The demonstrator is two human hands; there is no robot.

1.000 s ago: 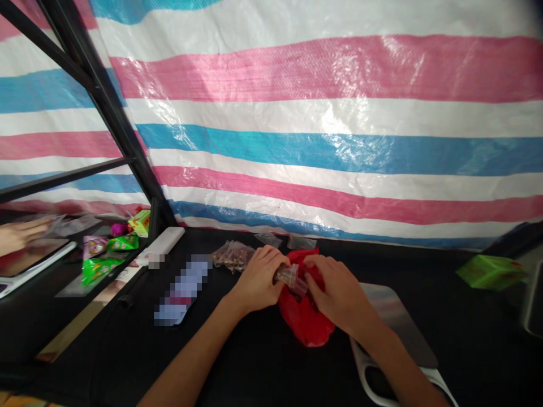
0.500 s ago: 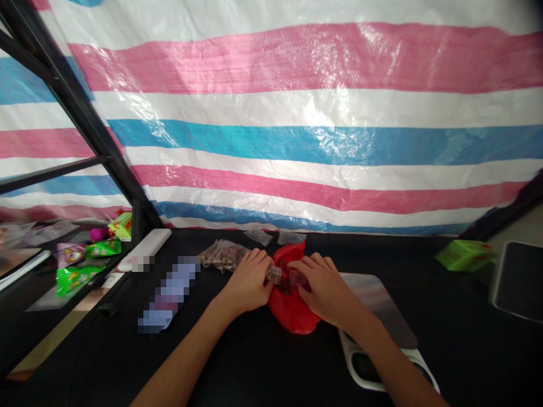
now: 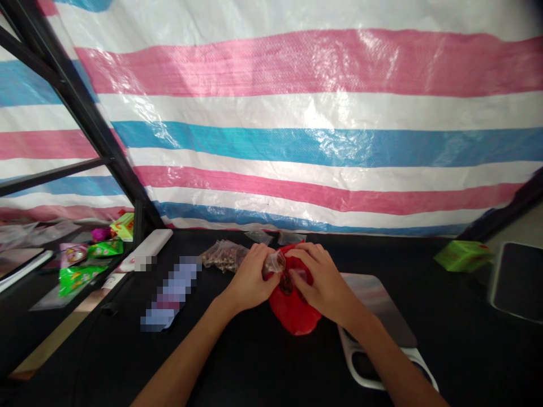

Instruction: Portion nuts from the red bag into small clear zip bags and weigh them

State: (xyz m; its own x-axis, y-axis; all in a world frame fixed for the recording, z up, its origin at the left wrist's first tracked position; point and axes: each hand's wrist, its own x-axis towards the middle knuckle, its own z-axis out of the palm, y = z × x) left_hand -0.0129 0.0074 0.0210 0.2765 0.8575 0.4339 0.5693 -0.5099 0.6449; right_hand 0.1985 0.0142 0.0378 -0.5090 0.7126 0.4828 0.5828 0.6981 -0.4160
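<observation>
A red plastic bag point(image 3: 294, 311) lies spread on the black table between my hands, with dark brown pieces point(image 3: 287, 284) in its opening. My left hand point(image 3: 255, 278) is closed on a small clear plastic bag point(image 3: 275, 262), held over the left side of the red bag. My right hand point(image 3: 323, 280) curls over the red bag's right side, fingers at its far rim and thumb bent inward by the brown pieces. What lies under its fingertips is partly hidden. Just beyond my left hand rests a clear bag of small brown bits point(image 3: 223, 255).
A kitchen scale point(image 3: 382, 305) sits partly under my right forearm. Clear bags point(image 3: 292, 237) lie at the back edge. Leftward are a blurred-out strip point(image 3: 172, 294), a white bar point(image 3: 150, 246) and green packets point(image 3: 80, 277). A green box point(image 3: 462, 255) stands far right.
My left hand has tipped the small clear bag slightly upward, showing its round end. The right hand's index finger has lifted away from its thumb toward the red bag's far rim.
</observation>
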